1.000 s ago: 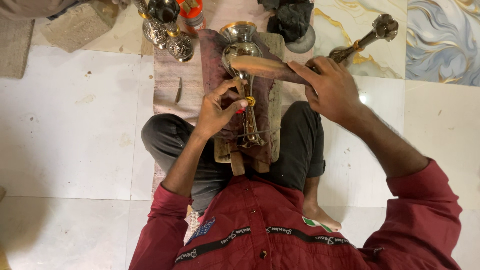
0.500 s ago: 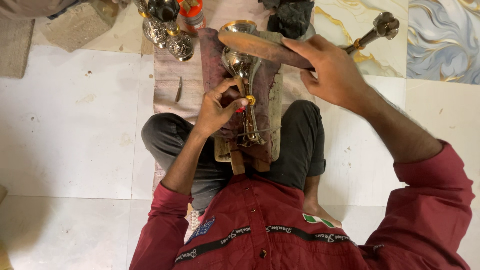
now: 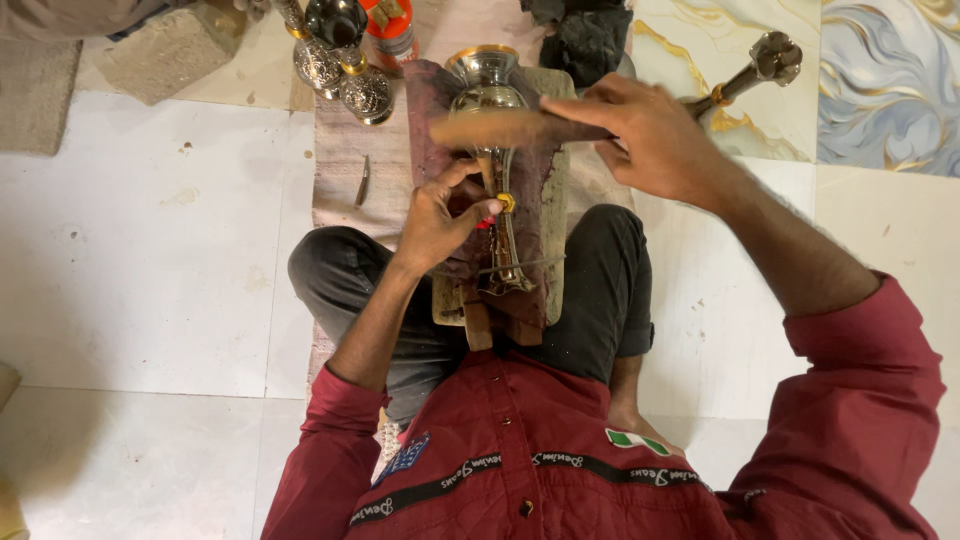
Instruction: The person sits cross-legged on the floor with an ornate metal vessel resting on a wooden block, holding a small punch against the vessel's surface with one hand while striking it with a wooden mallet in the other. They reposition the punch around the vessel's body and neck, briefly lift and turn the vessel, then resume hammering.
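A: Floor first. I see pale tile around the seated person, marbled tiles at upper right, and a strip of cloth running under the legs. A wooden board with a dark red cloth over it rests on the lap.

B: And the workpiece?

A: A brass goblet-shaped vessel lies on that board, its long axis running straight away from the body, cup end far, stem near.

B: Hands?

A: The left hand is closed around the stem from the left side, its fingers pinched on a small tool set against the metal; I cannot tell the tool's kind. The right hand is clamped on a wooden mallet, which lies crosswise over the vessel, just below the cup, its head out to the left.

B: Which hand is nearer the stem?

A: Left, touching it. The right sits well off to the side.

B: Small things?

A: Two engraved metal pieces at top left, another brass piece at upper right, and a thin blade on the cloth.
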